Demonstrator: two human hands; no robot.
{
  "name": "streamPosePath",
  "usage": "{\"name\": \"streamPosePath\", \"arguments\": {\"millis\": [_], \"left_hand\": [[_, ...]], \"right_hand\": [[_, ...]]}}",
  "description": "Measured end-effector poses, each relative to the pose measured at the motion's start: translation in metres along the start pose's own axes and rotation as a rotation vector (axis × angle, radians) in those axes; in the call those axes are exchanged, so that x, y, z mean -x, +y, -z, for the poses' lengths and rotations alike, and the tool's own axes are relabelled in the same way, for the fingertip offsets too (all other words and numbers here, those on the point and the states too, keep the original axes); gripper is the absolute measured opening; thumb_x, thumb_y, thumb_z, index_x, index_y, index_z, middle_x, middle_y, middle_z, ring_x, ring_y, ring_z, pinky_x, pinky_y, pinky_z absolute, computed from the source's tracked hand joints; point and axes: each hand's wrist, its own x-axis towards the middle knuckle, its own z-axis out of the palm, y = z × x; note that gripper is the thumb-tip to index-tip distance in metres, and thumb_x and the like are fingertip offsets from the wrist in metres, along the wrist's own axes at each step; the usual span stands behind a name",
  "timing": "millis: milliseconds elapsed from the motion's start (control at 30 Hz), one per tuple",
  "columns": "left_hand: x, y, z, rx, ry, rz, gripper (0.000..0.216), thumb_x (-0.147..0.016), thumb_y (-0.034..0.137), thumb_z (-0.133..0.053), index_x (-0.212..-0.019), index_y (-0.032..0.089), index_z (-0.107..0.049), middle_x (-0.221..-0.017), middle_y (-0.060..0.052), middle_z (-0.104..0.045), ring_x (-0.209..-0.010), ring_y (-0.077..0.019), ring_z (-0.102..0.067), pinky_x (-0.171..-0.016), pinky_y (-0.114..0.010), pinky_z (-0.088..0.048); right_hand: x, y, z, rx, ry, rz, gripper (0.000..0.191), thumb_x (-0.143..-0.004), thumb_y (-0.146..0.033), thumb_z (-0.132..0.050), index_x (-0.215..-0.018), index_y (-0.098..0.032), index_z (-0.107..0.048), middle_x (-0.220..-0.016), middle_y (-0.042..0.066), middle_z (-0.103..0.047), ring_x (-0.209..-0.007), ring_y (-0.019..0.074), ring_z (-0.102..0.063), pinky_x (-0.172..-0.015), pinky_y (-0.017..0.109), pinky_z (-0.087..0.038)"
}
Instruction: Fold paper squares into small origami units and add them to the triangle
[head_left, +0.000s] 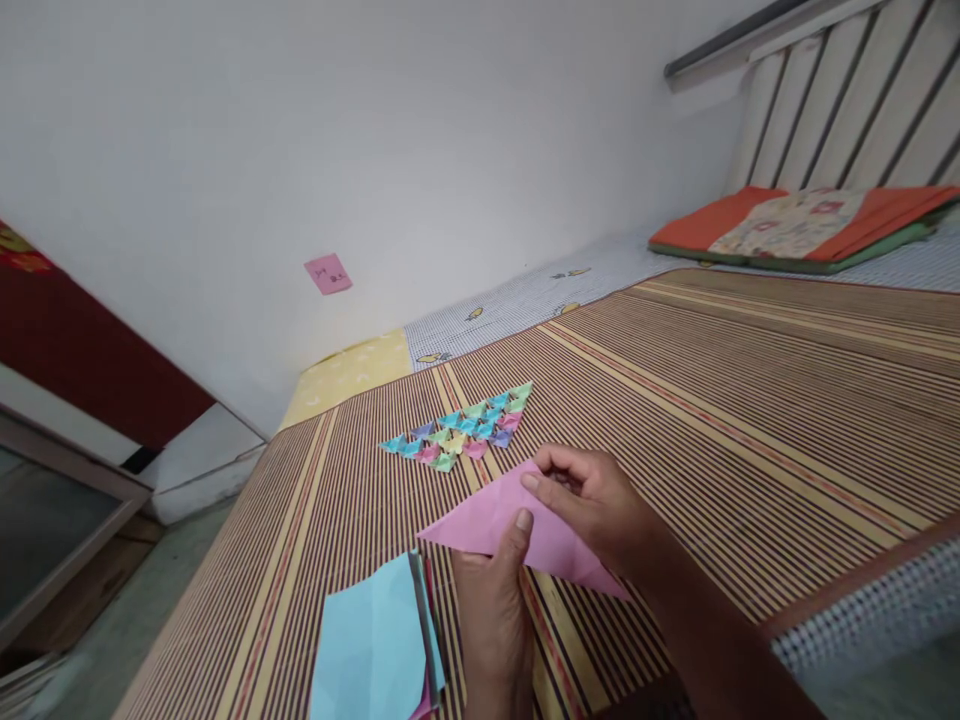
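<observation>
A pink sheet of paper (487, 515), folded into a triangle, is held between my two hands above the striped mat. My left hand (495, 590) grips its lower long edge, thumb on top and the other fingers hidden beneath. At the upper corner, my right hand (589, 495) pinches the paper between thumb and curled fingers. Left of my left hand lies a stack of coloured paper (371, 635), light blue on top with pink showing at the edge. Beyond my hands, several small folded paper pieces (469, 425) in blue, green, pink, yellow and purple form a triangular arrangement.
The striped mat (675, 400) covers a bed with a checked sheet (510, 300) along the white wall. Folded orange and floral cloth (802, 225) lies near the slatted headboard (855, 95). A pink note (328, 273) is on the wall. Floor (187, 560) shows at left.
</observation>
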Motion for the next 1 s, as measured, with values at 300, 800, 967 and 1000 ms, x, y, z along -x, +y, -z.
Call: {"name": "streamPosePath", "arguments": {"millis": [300, 800, 967, 1000], "left_hand": [[-0.014, 0.015, 0.018, 0.156, 0.059, -0.009, 0.026, -0.08, 0.033, -0.08, -0.099, 0.014, -0.079, -0.092, -0.011, -0.079, -0.085, -0.0208, -0.073, -0.079, -0.031, -0.057], [-0.01, 0.017, 0.023, -0.145, -0.042, -0.035, 0.03, -0.066, 0.03, -0.09, -0.089, 0.015, -0.078, -0.079, -0.004, -0.074, -0.071, -0.0154, -0.067, -0.069, -0.025, -0.052], [-0.004, 0.006, 0.008, -0.128, 0.004, 0.002, 0.038, -0.074, 0.029, -0.084, -0.107, 0.014, -0.077, -0.1, -0.011, -0.079, -0.093, -0.0255, -0.073, -0.086, -0.037, -0.055], [-0.005, 0.005, 0.008, -0.109, 0.037, 0.0, 0.039, -0.073, 0.03, -0.085, -0.108, 0.014, -0.077, -0.1, -0.011, -0.079, -0.093, -0.0258, -0.073, -0.086, -0.037, -0.055]], "right_hand": [[-0.002, 0.004, 0.014, 0.207, 0.017, 0.015, 0.022, -0.095, -0.032, -0.057, -0.078, -0.018, -0.06, -0.065, -0.003, -0.053, -0.06, 0.013, -0.045, -0.054, 0.025, -0.035], [-0.002, 0.007, 0.006, 0.017, 0.058, -0.021, 0.023, -0.093, -0.036, -0.06, -0.078, -0.018, -0.059, -0.067, -0.003, -0.052, -0.058, 0.0125, -0.044, -0.051, 0.024, -0.034], [-0.003, 0.007, 0.0, 0.036, 0.064, -0.004, 0.021, -0.091, -0.034, -0.062, -0.078, -0.018, -0.06, -0.067, -0.003, -0.051, -0.061, 0.0131, -0.047, -0.054, 0.024, -0.037], [-0.004, 0.006, 0.001, 0.028, 0.054, -0.014, 0.021, -0.09, -0.035, -0.062, -0.079, -0.018, -0.061, -0.068, -0.002, -0.054, -0.062, 0.0132, -0.049, -0.055, 0.024, -0.038]]}}
